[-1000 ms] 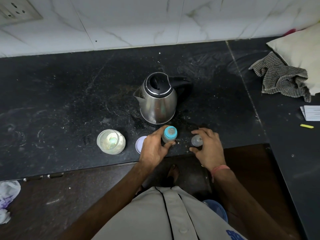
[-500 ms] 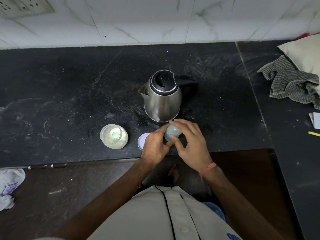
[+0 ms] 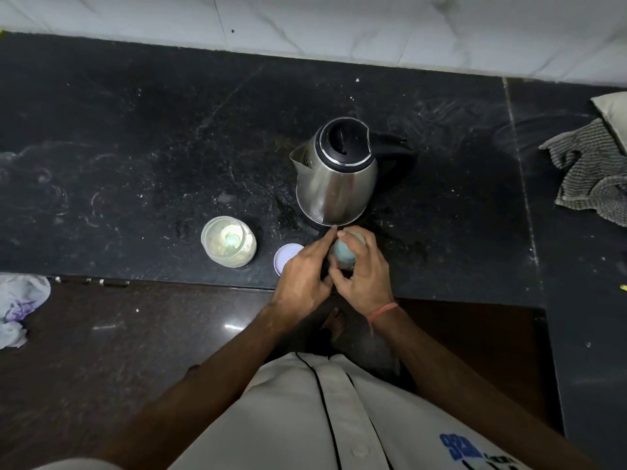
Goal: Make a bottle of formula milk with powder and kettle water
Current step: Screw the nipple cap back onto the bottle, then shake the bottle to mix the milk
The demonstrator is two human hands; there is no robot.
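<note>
A small baby bottle [image 3: 343,253] with a teal top and a clear cap over it stands near the front edge of the black counter [image 3: 169,147]. My left hand [image 3: 302,276] holds the bottle's left side, fingers stretched along it. My right hand [image 3: 364,269] grips the cap from the right and above. A steel kettle [image 3: 334,174] with a black lid stands just behind the bottle. To the left, an open jar of white powder [image 3: 228,241] holds a teal scoop, and its white lid [image 3: 286,257] lies beside my left hand.
A checked cloth [image 3: 590,171] lies on the counter at the right with a pale cushion [image 3: 614,113] behind it. A crumpled white bag [image 3: 20,307] lies on the floor at the left. White tiled wall [image 3: 305,22] backs the counter.
My right hand picked up the clear cap from the counter on the right and brought it onto the bottle's teal top. My left hand kept its hold on the bottle.
</note>
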